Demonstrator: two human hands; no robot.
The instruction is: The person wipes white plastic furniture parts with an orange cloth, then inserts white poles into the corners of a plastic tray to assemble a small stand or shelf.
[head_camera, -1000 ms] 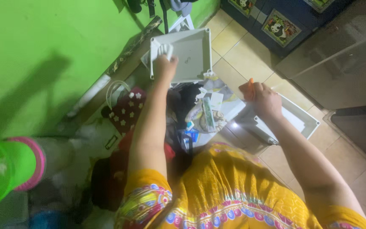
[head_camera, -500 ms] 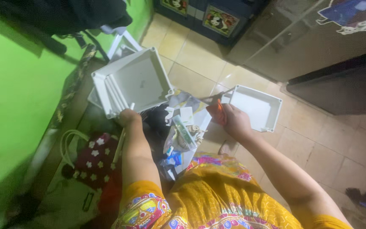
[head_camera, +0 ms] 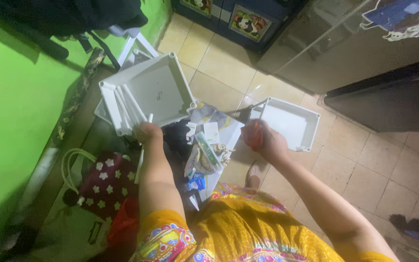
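Head view is looking down on a person in a yellow patterned top, standing over a cluttered pile. The left hand (head_camera: 147, 132) is closing on the near edge of a large white tray (head_camera: 158, 87), where some thin white rods (head_camera: 128, 107) are lying inside; I am counting about three rods, though they overlap. The right hand (head_camera: 264, 140) is clamped on a red object (head_camera: 254, 135), just beside a smaller white tray (head_camera: 291, 122) sitting on the tiled floor (head_camera: 219, 63). So two white trays are showing. The step in hand, I judge, is sorting the trays, and the next move is calling for a firm grip on the big tray's rim. Between the arms, small packets (head_camera: 204, 155) are lying; their number I cannot tell. One flowered bag (head_camera: 104, 184) is resting at left.
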